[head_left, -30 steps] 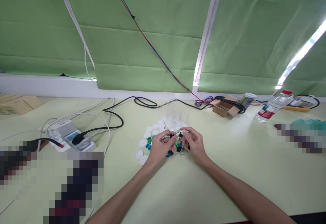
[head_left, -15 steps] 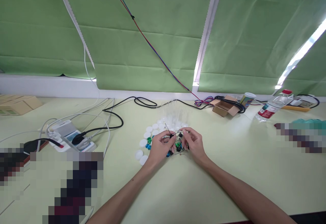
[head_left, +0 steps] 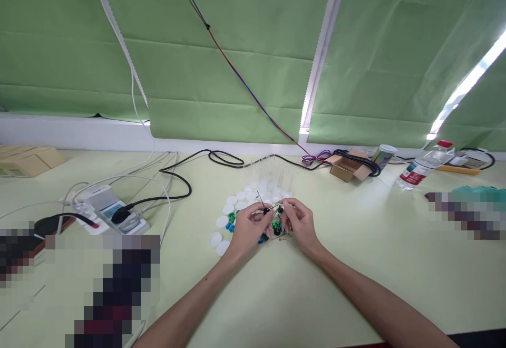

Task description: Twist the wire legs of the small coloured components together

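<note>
My left hand (head_left: pixel 247 230) is closed, thumb against fingers, on a small black part with a thin wire (head_left: pixel 265 211). The wire sticks up above the fingertips. Close beside it my right hand (head_left: pixel 303 225) is closed in a pinch near another small black piece (head_left: pixel 280 209); what its fingertips grip is too small to make out. Between and under the hands lie small green, blue and black pieces (head_left: pixel 277 226), partly hidden. Left of my left hand are white round caps (head_left: pixel 222 222) and a blue piece (head_left: pixel 230 227). Clear upright tubes (head_left: pixel 274 179) stand behind the hands.
A power strip (head_left: pixel 114 213) with plugs and white cables lies at the left. A black cable (head_left: pixel 190 179) runs along the back. An open cardboard box (head_left: pixel 348 168), a can (head_left: pixel 383 155) and a water bottle (head_left: pixel 422 166) stand at the back right. Green blinds (head_left: pixel 229 74) hang behind.
Both hands stay almost in place over the small parts. The wire's tip by my left hand has shifted slightly; otherwise the view moves only a little.
</note>
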### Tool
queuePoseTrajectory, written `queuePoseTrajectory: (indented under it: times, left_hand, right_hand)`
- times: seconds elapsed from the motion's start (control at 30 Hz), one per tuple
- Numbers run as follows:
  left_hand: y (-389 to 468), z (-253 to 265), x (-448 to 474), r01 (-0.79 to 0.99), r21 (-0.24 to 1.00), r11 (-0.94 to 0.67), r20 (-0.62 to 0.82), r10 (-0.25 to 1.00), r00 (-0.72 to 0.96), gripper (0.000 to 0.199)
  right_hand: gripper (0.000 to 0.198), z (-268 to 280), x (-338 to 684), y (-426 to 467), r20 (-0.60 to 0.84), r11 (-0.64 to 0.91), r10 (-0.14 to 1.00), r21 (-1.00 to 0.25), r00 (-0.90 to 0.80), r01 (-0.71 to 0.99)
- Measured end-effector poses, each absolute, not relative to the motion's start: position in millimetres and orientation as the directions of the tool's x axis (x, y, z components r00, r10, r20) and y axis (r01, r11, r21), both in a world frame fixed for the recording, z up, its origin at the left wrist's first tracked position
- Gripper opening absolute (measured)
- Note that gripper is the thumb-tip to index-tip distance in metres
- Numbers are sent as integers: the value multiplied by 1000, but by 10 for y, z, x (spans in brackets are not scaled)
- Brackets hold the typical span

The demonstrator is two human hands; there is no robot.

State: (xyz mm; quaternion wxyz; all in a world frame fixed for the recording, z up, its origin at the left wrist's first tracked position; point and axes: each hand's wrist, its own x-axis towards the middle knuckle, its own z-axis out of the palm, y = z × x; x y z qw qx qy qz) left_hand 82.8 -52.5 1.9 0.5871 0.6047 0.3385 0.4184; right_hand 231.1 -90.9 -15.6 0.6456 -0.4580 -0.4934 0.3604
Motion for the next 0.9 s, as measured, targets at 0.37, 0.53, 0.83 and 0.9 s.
queuePoseTrajectory:
  times: [0.37,0.53,0.83,0.9]
  left_hand:
    - [-541,38,826,-56,993,-105,119,899,421,28]
    - [-552,48,832,-43,992,-121,128,898,420,28]
    - [-557,71,825,-7,985,-170,159,903,399,25]
    - [-554,59,824,0,983,-186,171,901,399,24]
  right_hand:
    - [34,-182,2305,-902,310,320,914,-948,261,5]
    - [33,-191,2305,-900,310,322,914,-947,261,-6]
    - [35,-224,2299,-892,302,314,918,-949,258,-7]
    - [36,-228,2300,-890,301,314,918,-949,256,-8]
